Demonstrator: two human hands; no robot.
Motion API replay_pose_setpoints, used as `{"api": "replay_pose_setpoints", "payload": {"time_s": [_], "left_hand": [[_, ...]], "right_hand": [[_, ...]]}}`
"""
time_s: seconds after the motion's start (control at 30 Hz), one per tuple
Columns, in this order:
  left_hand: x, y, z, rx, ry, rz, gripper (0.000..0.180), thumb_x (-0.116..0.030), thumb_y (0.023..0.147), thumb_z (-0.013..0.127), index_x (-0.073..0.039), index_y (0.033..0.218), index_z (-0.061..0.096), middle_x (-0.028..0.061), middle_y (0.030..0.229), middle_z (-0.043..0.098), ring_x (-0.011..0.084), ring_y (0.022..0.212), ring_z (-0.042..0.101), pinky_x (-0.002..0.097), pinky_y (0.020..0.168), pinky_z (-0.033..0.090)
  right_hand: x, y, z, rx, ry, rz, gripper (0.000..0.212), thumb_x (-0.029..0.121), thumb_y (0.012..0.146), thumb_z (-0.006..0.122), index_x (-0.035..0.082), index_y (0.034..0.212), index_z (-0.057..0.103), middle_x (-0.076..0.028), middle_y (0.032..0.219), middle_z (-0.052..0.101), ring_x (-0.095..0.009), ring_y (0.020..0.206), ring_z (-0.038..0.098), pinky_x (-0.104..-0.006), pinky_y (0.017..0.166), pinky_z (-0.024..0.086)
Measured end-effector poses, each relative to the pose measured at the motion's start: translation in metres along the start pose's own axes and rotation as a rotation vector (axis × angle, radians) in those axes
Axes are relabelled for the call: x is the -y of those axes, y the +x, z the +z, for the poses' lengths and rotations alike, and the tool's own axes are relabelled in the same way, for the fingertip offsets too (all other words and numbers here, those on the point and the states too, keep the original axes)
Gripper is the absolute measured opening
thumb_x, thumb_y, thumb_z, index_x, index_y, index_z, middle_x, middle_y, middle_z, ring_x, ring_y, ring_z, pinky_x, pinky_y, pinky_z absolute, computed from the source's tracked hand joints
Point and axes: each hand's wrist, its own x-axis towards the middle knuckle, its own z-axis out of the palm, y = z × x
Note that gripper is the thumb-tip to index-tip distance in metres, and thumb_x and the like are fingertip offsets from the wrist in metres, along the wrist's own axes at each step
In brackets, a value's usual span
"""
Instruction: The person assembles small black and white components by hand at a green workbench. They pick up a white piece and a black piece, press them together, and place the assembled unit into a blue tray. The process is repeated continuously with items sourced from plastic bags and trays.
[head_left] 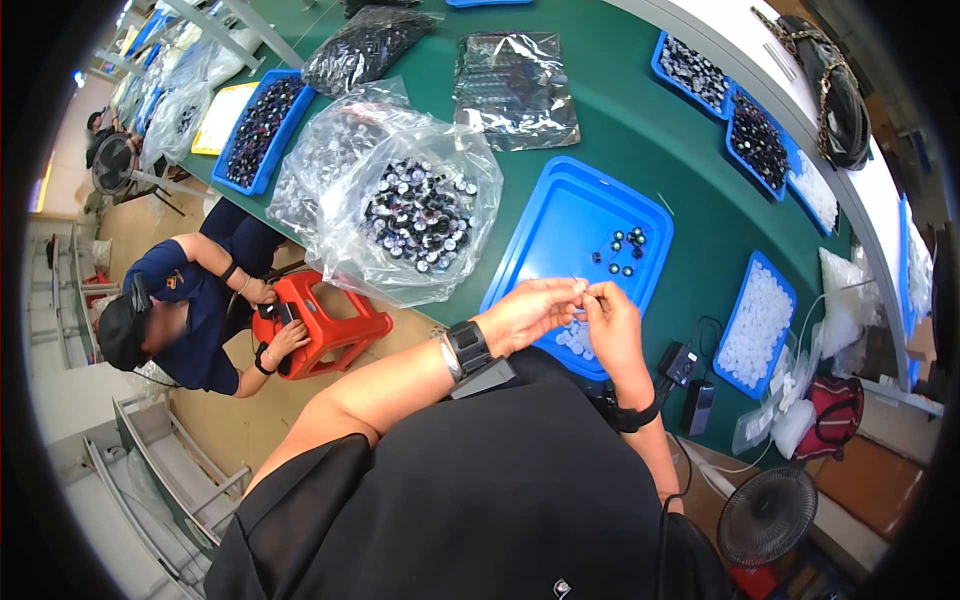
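Over the near part of a blue tray (545, 215), my left hand (532, 312) and my right hand (612, 325) meet fingertip to fingertip. Both are closed in a pinch, and whatever lies between the fingers is too small to make out. Several small dark round parts (620, 250) with shiny centres lie in the right half of the tray. Below my hands, white translucent pieces (575, 340) sit at the tray's near end. Left of the tray, an open clear plastic bag (420, 215) holds a heap of black and clear round parts.
Blue trays of dark parts (262, 130) and white pieces (755, 320) stand around the green table (610, 90). A flat dark packet (515, 90) lies at the back. Black adapters (680, 362) with cables sit at right. A person (190, 310) beside a red stool (330, 325) is at left.
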Motion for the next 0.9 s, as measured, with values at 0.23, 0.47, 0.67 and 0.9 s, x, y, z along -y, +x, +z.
{"api": "replay_pose_setpoints", "payload": {"time_s": [0.23,0.47,0.67,0.9], "left_hand": [[-0.002,-0.003,0.005,-0.034,0.323,0.108,0.02,-0.019,0.089,0.063,-0.004,0.102,0.063,-0.001,0.085,0.06,0.0063,0.074,0.053,0.021,0.07,0.046],[-0.004,-0.006,0.011,-0.053,0.51,0.238,0.025,-0.017,0.088,0.063,0.001,0.106,0.061,0.0033,0.088,0.063,0.0079,0.077,0.056,0.0225,0.07,0.047],[0.004,0.005,0.005,-0.08,0.759,0.396,0.04,-0.012,0.086,0.064,0.006,0.119,0.049,0.0028,0.087,0.058,0.0079,0.077,0.056,0.0226,0.069,0.049],[0.01,0.005,0.004,-0.055,0.569,0.263,0.04,-0.007,0.081,0.068,0.003,0.115,0.051,0.0016,0.086,0.054,0.0076,0.077,0.054,0.0211,0.07,0.047]], "right_hand": [[0.003,0.0,0.0,-0.01,0.013,0.014,0.01,0.0,0.088,0.053,-0.003,0.098,0.053,-0.013,0.086,0.063,-0.018,0.075,0.064,-0.0299,0.063,0.051],[-0.002,0.003,-0.003,0.086,0.236,0.057,0.011,0.004,0.091,0.051,-0.001,0.101,0.049,-0.012,0.091,0.064,-0.015,0.082,0.063,-0.0274,0.07,0.052],[-0.003,0.01,-0.003,0.153,0.422,0.192,0.012,0.01,0.091,0.056,0.0,0.096,0.052,-0.008,0.088,0.063,-0.012,0.079,0.061,-0.0263,0.07,0.052],[-0.003,0.008,-0.006,-0.101,0.047,-0.014,0.009,0.008,0.087,0.061,-0.001,0.086,0.061,-0.004,0.075,0.061,-0.01,0.07,0.057,-0.0242,0.065,0.046]]}}
